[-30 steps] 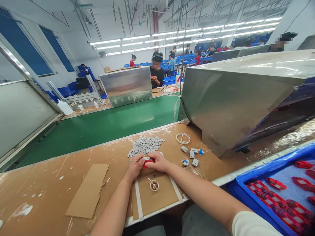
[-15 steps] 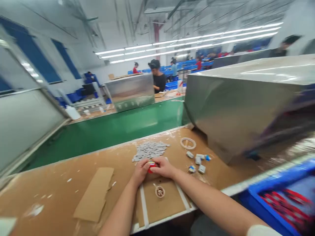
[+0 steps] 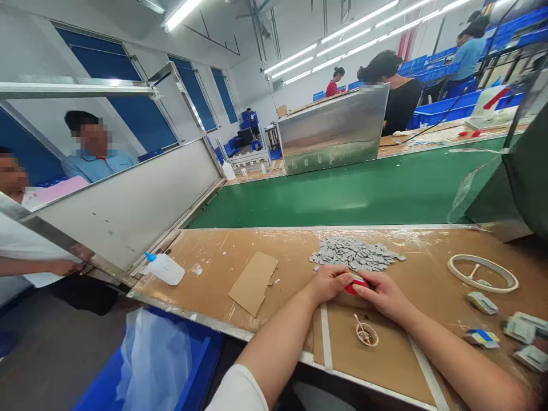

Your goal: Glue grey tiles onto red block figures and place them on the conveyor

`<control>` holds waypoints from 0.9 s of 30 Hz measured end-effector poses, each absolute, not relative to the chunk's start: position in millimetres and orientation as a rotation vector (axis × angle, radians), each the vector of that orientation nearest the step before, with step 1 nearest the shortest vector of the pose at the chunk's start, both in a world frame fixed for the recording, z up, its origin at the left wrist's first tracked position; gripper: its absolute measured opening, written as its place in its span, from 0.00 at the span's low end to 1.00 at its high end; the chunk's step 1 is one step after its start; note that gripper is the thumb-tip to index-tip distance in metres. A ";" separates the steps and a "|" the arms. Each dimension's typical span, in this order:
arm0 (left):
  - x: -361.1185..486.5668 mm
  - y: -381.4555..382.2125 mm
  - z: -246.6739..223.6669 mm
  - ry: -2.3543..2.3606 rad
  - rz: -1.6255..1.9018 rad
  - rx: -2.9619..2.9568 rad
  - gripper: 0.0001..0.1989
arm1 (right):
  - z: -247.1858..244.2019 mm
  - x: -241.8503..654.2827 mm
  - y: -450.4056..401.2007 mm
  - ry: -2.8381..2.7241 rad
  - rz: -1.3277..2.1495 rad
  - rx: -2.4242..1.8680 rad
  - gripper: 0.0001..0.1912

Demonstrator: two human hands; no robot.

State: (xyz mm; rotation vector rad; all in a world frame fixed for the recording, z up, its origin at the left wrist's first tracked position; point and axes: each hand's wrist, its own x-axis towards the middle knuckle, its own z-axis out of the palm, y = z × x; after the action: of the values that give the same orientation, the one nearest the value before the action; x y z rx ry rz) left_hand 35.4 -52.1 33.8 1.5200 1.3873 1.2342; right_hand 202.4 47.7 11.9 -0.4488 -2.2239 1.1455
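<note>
Both my left hand (image 3: 331, 283) and my right hand (image 3: 382, 292) are closed around a small red object (image 3: 355, 283), thumbs on its near side. It shows a bit of yellow and blue on top; its kind is unclear, since my fingers hide most of it. Just beyond my hands lies a pile of small flat grey pieces (image 3: 355, 254). Nearer to me, on a taped cardboard sheet (image 3: 346, 359), stands a small cup (image 3: 371, 337) with a thin stick and brownish stuff in it.
Flat cardboard (image 3: 254, 282) and a white bottle with blue cap (image 3: 166, 268) lie to the left. On the right are a white ring (image 3: 483, 271) and several grey blocks (image 3: 483, 302). A green belt (image 3: 334, 200) runs behind. Two people stand at left; a blue bin (image 3: 201, 365) sits below.
My view has swung left, bringing two people, the bottle and the lined bin into sight. The blue bin at right has left the view. Both hands still hold the red object.
</note>
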 end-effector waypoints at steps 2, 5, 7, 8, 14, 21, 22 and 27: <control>35.0 -51.9 34.0 1.375 1.240 1.522 0.36 | 12.4 202.2 47.0 -2.220 1.138 -0.454 0.34; 35.3 -53.0 35.9 1.369 1.246 1.522 0.35 | 10.6 202.0 46.3 -2.220 1.146 -0.446 0.33; 36.2 -53.9 38.1 1.374 1.253 1.521 0.35 | 7.8 201.5 46.8 -2.224 1.155 -0.429 0.33; 36.8 -54.0 39.4 1.380 1.260 1.521 0.35 | 6.4 201.0 47.6 -2.225 1.149 -0.419 0.33; 43.1 -53.9 46.6 1.442 1.403 1.440 0.38 | 21.8 203.8 50.3 -2.268 0.835 -0.395 0.28; 32.5 -44.1 37.8 1.406 1.690 1.052 0.36 | 84.2 181.5 74.2 -2.350 0.178 -0.356 0.25; 30.5 -41.9 37.3 1.401 1.701 1.015 0.35 | 90.4 174.6 83.0 -2.346 0.125 -0.355 0.25; 32.4 -45.7 44.8 1.501 1.711 0.866 0.36 | 105.8 135.0 126.5 -2.375 -0.004 -0.405 0.23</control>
State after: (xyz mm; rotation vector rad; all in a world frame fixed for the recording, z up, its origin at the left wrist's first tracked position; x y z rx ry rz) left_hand 32.4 -45.7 44.8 0.8658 1.5009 1.7110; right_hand 135.0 126.5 105.8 -0.4048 -2.3747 -0.0041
